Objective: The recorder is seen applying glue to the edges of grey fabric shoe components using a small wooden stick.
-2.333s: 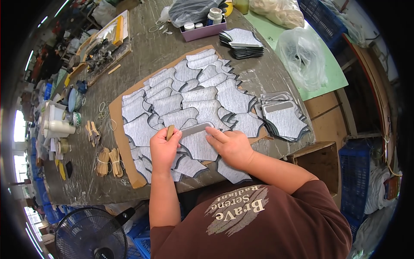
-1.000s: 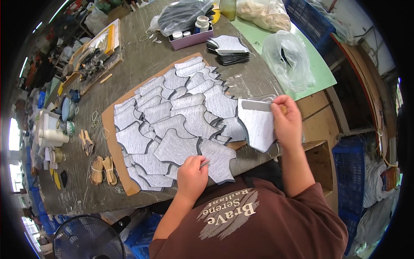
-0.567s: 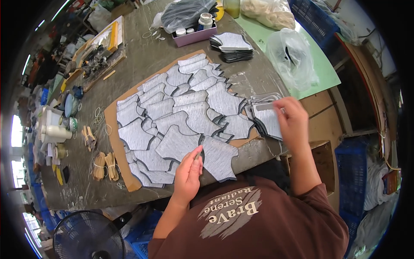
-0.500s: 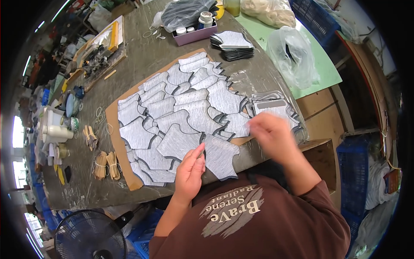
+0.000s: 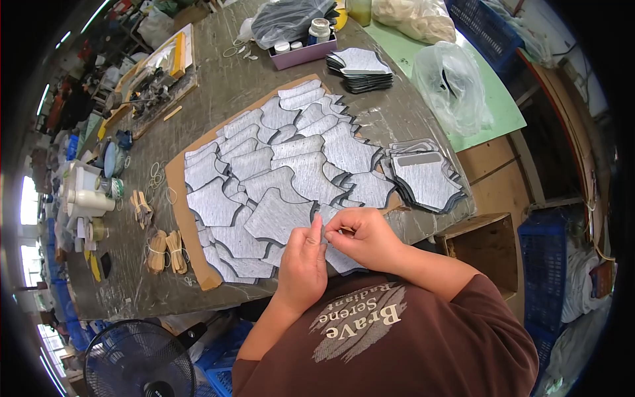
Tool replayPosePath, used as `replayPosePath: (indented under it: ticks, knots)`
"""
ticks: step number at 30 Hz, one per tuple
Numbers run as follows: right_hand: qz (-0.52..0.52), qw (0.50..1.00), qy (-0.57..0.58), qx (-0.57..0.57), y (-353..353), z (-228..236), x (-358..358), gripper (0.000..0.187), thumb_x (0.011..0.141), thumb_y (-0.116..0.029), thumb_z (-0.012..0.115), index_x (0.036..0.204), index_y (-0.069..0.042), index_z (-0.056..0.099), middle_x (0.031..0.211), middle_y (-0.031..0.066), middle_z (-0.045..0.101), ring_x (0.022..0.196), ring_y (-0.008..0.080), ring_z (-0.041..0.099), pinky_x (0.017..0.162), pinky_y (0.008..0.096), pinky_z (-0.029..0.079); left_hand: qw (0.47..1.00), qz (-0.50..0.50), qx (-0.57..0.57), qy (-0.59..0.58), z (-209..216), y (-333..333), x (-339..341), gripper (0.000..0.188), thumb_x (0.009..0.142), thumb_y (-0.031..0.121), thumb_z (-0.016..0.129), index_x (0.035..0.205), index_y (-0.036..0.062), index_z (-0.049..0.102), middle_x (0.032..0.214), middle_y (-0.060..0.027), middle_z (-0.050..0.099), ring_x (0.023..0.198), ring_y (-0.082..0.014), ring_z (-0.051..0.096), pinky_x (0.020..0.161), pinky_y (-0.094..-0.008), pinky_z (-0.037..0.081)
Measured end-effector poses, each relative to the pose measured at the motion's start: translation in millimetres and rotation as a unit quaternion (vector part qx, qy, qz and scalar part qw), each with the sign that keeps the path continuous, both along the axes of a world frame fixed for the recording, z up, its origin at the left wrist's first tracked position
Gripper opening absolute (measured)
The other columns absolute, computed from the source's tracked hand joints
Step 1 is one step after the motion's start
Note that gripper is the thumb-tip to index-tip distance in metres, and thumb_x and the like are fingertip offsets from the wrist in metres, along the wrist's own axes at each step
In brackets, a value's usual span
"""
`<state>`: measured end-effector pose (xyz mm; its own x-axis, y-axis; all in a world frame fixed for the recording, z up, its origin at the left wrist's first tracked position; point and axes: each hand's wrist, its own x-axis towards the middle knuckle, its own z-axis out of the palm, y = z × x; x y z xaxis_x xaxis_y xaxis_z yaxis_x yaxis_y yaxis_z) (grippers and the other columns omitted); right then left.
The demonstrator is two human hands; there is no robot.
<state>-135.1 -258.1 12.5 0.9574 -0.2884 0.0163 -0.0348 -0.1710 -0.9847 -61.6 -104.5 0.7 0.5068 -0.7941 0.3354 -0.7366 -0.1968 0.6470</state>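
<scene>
My left hand (image 5: 303,268) is closed, thumb and fingers pressed together, just above the near edge of the spread of grey cut pieces. My right hand (image 5: 364,239) meets it, pinching at the left fingertips. Whatever small thing sits between the fingers is too hidden to name. Under the hands lie overlapping grey streaked fabric-like pieces (image 5: 281,215) with curved outlines and dark undersides, on a brown cardboard sheet (image 5: 177,192). To their right is a stack of similar pieces (image 5: 423,178); its top one bears a darker grey strip (image 5: 419,159) along the far edge.
At the back stand another stack of pieces (image 5: 360,63) and a purple box (image 5: 304,54) with small jars. A clear plastic bag (image 5: 453,86) rests on a green board (image 5: 506,122). Tied bundles of tan strips (image 5: 157,253) lie left. A black fan (image 5: 139,360) stands below the table.
My right hand has moved left from beside the right-hand stack to my left hand's fingertips. My left hand has stayed nearly in place.
</scene>
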Motion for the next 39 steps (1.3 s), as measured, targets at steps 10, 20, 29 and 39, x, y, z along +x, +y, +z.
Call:
replayPosePath:
  ticks: [10, 20, 29, 39]
  knots:
    - [0.002, 1.000, -0.008, 0.001, 3, -7, 2, 0.008, 0.078, -0.005, 0.064, 0.081, 0.002, 0.062, 0.072, 0.0121, 0.060, 0.065, 0.0190, 0.057, 0.059, 0.0306, 0.045, 1.000, 0.020, -0.001, -0.001, -5, 0, -2, 0.051, 0.083, -0.005, 0.052, 0.133, -0.0030, 0.040, 0.089, -0.0154, 0.051, 0.074, -0.0290, 0.053, 0.066, -0.0342, 0.046]
    - [0.065, 0.943, 0.010, 0.327, 7, -5, 3, 0.011, 0.092, -0.007, 0.048, 0.082, -0.001, 0.051, 0.069, 0.0031, 0.057, 0.064, 0.0092, 0.058, 0.059, 0.0233, 0.047, 0.714, -0.019, -0.244, 0.656, -14, 2, -11, 0.037, 0.098, 0.014, 0.039, 0.130, -0.0041, 0.043, 0.095, -0.0045, 0.055, 0.076, -0.0103, 0.049, 0.068, -0.0243, 0.042]
    - [0.130, 0.936, 0.059, 0.322, 4, -29, -11, 0.009, 0.092, -0.010, 0.044, 0.083, -0.009, 0.047, 0.077, 0.0008, 0.050, 0.061, 0.0036, 0.042, 0.049, 0.0222, 0.036, 0.979, -0.049, -0.112, 0.163, 1, 2, 9, 0.022, 0.073, 0.000, 0.070, 0.093, 0.0048, 0.062, 0.082, -0.0054, 0.053, 0.067, -0.0151, 0.051, 0.058, -0.0234, 0.041]
    - [-0.173, 0.985, -0.014, 0.010, -40, -32, -38, 0.013, 0.083, -0.008, 0.059, 0.081, -0.006, 0.046, 0.065, 0.0056, 0.050, 0.056, 0.0175, 0.047, 0.052, 0.0282, 0.040, 0.857, 0.262, -0.171, 0.410, -21, 28, 41, 0.009, 0.080, -0.002, 0.066, 0.086, -0.0014, 0.060, 0.070, -0.0031, 0.057, 0.055, -0.0072, 0.047, 0.049, -0.0203, 0.037]
